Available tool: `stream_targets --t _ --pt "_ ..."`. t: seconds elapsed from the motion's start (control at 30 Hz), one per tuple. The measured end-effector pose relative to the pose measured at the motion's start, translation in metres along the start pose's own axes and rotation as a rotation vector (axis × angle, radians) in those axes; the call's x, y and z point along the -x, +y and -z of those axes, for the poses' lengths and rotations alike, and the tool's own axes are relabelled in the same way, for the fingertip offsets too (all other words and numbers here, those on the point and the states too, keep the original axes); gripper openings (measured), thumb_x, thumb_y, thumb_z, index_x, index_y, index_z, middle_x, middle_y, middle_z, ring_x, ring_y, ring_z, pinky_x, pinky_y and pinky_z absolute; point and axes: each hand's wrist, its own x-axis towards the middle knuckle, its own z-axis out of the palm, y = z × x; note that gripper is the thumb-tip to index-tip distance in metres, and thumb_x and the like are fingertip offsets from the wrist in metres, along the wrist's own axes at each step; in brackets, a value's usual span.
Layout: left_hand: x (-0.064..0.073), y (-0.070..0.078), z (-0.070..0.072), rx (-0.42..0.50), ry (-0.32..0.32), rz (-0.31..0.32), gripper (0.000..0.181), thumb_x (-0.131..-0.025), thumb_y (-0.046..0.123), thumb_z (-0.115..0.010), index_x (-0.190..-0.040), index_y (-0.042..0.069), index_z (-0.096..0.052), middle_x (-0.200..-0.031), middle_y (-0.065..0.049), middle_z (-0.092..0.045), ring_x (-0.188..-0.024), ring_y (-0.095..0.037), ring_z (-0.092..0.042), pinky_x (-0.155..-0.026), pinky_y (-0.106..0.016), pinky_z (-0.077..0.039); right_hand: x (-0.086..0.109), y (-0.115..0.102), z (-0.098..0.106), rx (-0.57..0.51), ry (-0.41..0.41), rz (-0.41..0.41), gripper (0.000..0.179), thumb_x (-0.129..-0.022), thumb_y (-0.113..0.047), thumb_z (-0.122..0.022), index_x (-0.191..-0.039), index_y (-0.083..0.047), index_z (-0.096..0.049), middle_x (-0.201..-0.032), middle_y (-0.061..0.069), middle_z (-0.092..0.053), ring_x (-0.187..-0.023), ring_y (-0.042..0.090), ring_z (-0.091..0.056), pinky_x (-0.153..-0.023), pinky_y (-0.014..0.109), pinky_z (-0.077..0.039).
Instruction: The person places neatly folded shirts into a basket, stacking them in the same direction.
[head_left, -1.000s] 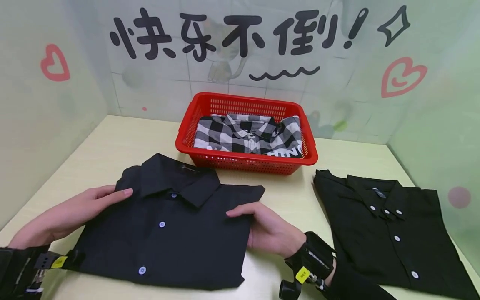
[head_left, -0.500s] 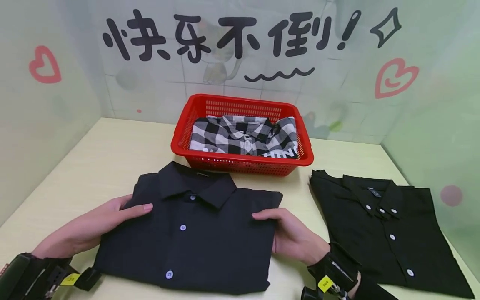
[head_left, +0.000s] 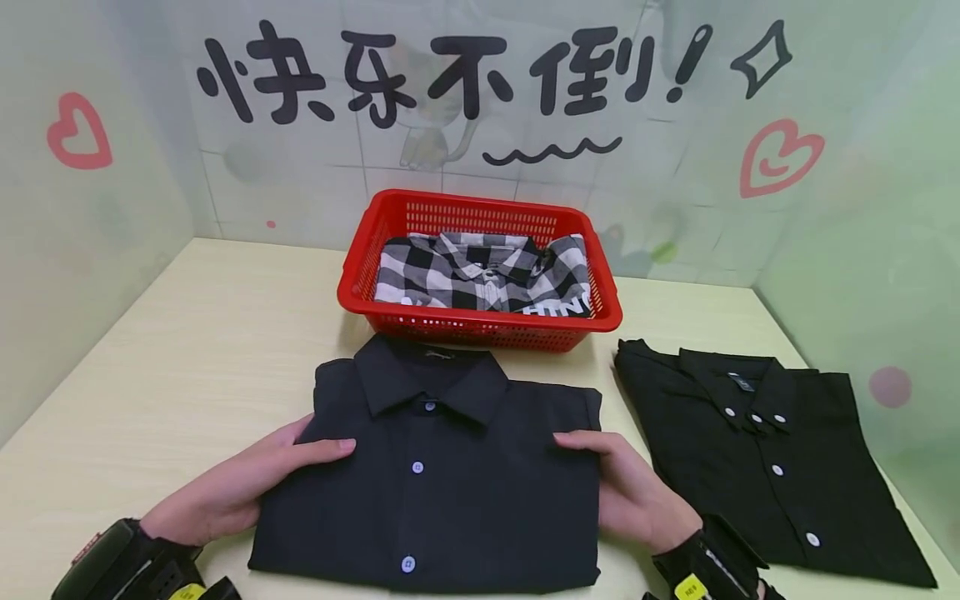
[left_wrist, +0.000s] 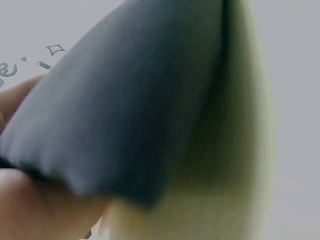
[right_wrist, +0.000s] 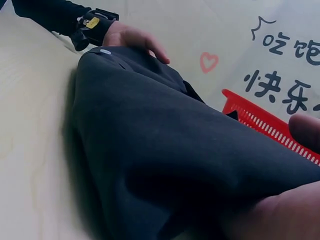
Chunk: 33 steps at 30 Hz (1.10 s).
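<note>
A folded black shirt (head_left: pixel 442 483) with white buttons lies collar-up on the table in front of a red basket (head_left: pixel 480 327). My left hand (head_left: pixel 240 487) grips its left edge, thumb on top. My right hand (head_left: pixel 637 496) grips the right edge the same way. In the left wrist view the dark shirt (left_wrist: pixel 135 110) fills the frame above my fingers (left_wrist: pixel 40 210). The right wrist view shows the shirt (right_wrist: pixel 165 150) spreading from my right hand toward the left hand (right_wrist: pixel 132 40), with the basket (right_wrist: pixel 270 125) behind.
A black-and-white plaid shirt (head_left: pixel 480 279) lies folded in the basket. A second black shirt (head_left: pixel 765 458) lies on the right of the pale wooden table (head_left: pixel 187 358). Walls close in the table on the left, back and right.
Both hands have carried the folded black shirt to the right, so it now sits centred in front of the basket. The grip on both edges is unchanged.
</note>
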Motion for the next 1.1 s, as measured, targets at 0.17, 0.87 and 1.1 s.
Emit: stream_targets --t 0.17,0.87,1.1 --pt "-0.0024 -0.0035 -0.0051 0.065 -0.01 0.001 0.067 -0.103 0.026 -0.053 -0.151 0.005 -0.012 -0.128 -0.017 -0.061 -0.111 -0.035 -0.063 -0.094 -0.047 -0.05 0.0006 0.0022 0.0012 -0.012 -0.005 0.004 0.062 -0.099 -0.015 -0.05 -0.151 -0.011 -0.017 -0.134 0.01 -0.052 -0.12 0.027 -0.052 -0.11 0.044 -0.031" --pt "-0.0057 -0.0069 -0.0049 0.073 0.015 0.007 0.068 -0.103 0.031 -0.054 -0.15 0.004 -0.013 -0.128 -0.019 -0.06 -0.113 -0.037 -0.061 -0.094 -0.048 -0.049 -0.0042 0.005 0.0031 -0.02 0.036 -0.023 0.059 -0.099 -0.009 -0.052 -0.15 -0.007 -0.022 -0.133 0.011 -0.057 -0.119 0.025 -0.054 -0.11 0.041 -0.033" --pt "-0.0065 -0.009 -0.003 0.036 0.047 -0.002 0.069 -0.103 0.032 -0.054 -0.15 0.002 -0.012 -0.124 -0.016 -0.062 -0.109 -0.033 -0.064 -0.093 -0.045 -0.05 -0.0039 0.0056 0.0034 -0.01 0.093 -0.052 0.061 -0.099 -0.006 -0.054 -0.149 -0.001 -0.021 -0.132 0.013 -0.056 -0.119 0.025 -0.054 -0.11 0.041 -0.034"
